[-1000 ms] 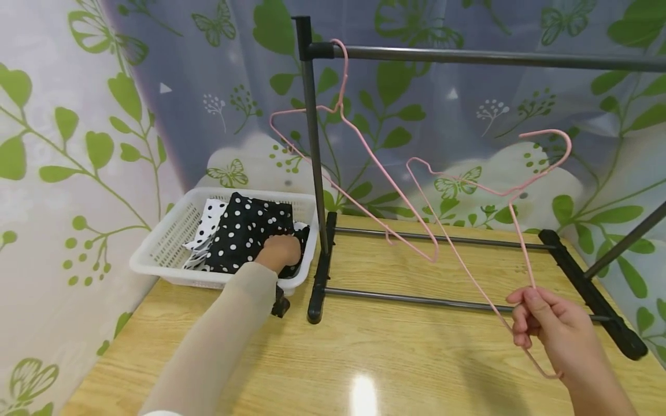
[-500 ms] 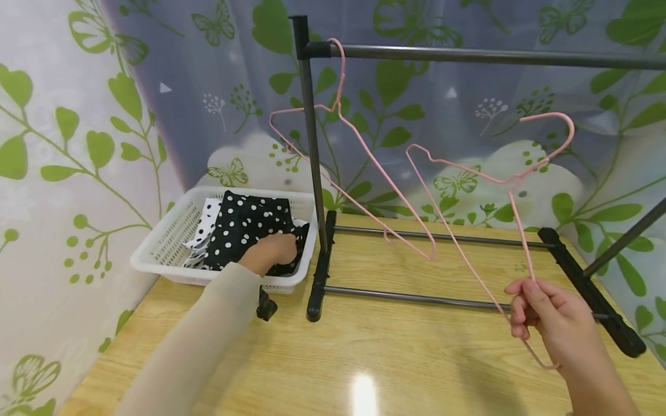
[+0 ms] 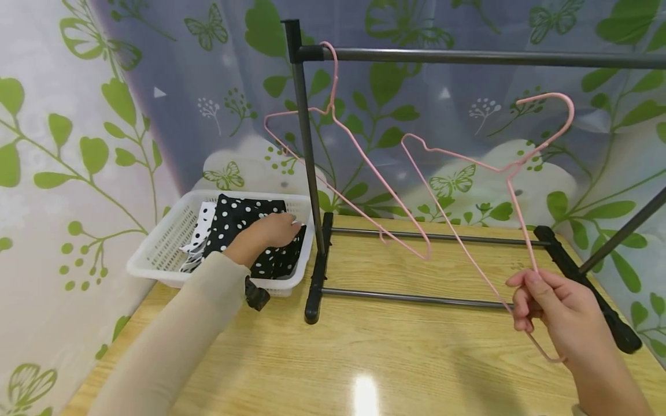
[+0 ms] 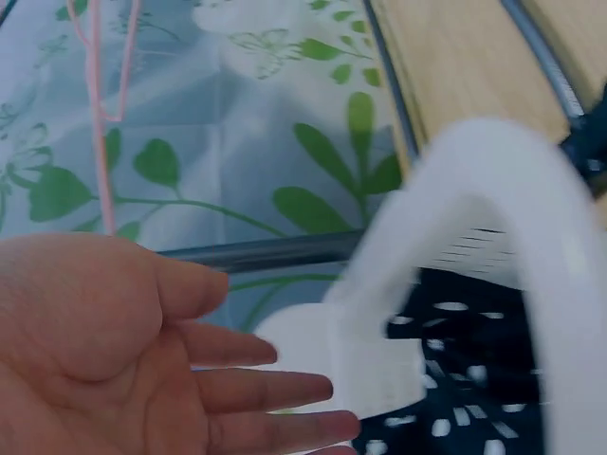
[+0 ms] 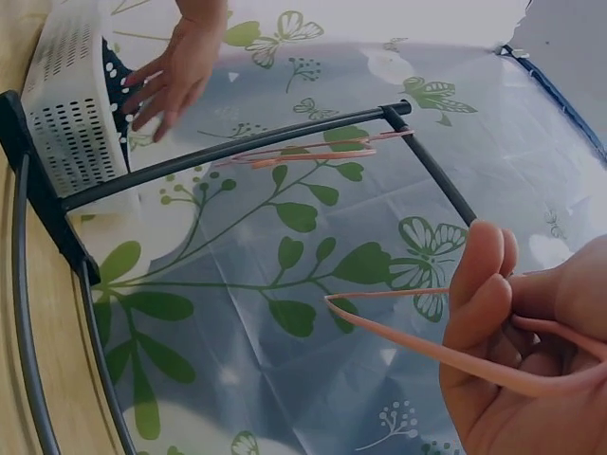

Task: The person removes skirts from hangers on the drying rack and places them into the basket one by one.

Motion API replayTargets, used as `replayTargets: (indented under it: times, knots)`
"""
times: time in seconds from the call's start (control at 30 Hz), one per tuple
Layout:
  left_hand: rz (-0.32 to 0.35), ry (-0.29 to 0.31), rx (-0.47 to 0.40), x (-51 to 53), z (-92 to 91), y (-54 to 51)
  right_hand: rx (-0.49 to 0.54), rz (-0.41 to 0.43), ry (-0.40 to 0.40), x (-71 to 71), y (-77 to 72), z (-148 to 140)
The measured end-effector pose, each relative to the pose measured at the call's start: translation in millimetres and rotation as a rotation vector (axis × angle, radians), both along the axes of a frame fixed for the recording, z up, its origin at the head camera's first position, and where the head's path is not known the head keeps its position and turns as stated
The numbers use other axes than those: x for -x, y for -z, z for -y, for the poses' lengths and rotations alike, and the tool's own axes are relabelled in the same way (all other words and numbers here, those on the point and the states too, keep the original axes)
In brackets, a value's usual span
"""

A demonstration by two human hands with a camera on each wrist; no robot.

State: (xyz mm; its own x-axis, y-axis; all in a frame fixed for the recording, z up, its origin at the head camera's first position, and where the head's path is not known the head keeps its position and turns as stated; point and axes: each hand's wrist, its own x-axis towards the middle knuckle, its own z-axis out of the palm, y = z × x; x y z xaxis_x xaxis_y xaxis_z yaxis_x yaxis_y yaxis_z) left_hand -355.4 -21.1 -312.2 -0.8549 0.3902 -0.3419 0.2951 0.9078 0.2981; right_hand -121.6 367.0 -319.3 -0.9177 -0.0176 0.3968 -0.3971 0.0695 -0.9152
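Note:
My left hand [image 3: 276,231] is over the white plastic basket [image 3: 169,248], beside a black cloth with white polka dots [image 3: 234,214]. In the left wrist view its fingers are straight and spread, with nothing held in them. A white cloth with black dots [image 3: 204,228] lies at the left of the black one. My right hand [image 3: 567,315] pinches a pink clothes hanger [image 3: 522,222] between thumb and fingers by one end. The hanger's hook points up and its body slants across the front of the rack. My left forearm hides part of the black cloth.
A dark metal clothes rack [image 3: 437,56] stands on the wooden table [image 3: 333,358], its left post close to the basket. From the left end of its top bar hangs another pink hanger [image 3: 385,180]. A leaf-printed curtain [image 3: 229,75] stands behind.
My left hand has lifted slightly off the black polka-dot cloth, leaving more of it in sight on the right. The hanger in my right hand has risen.

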Motion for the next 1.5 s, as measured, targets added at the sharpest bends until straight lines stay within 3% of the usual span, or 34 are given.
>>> replayTargets:
  times: [0.13, 0.23, 0.33, 0.53, 0.67, 0.77, 1.13, 1.5]
  knots:
    - [-0.036, -0.041, -0.095, 1.0, -1.2, -13.5, 0.012, -0.023, -0.014, 1.8, -2.8, 1]
    - [-0.079, -0.073, -0.193, 2.6, -1.7, -18.5, 0.021, -0.041, -0.032, 2.7, -5.0, 2]
    - [-0.150, -0.101, -0.320, 3.3, -3.2, -21.2, -0.007, -0.032, 0.000, 1.9, -8.4, 5]
    - [-0.279, -0.111, -0.630, 7.0, -14.4, -21.4, -0.045, 0.008, 0.089, 1.0, -17.5, 10]
    - [-0.289, -0.104, -0.818, 11.2, -24.6, -17.7, -0.013, -0.019, 0.064, 4.3, -22.2, 14]
    - [-0.319, -0.118, -0.903, 14.9, -30.5, -12.9, 0.007, -0.039, 0.040, 7.0, -24.5, 16]
    - [-0.502, -0.217, -0.993, 24.8, -41.6, 0.6, -0.016, -0.049, 0.066, 9.4, -34.3, 21]
    - [-0.764, -0.346, -0.921, 26.4, -55.7, 8.9, -0.115, -0.053, 0.062, 20.0, -51.5, 30]
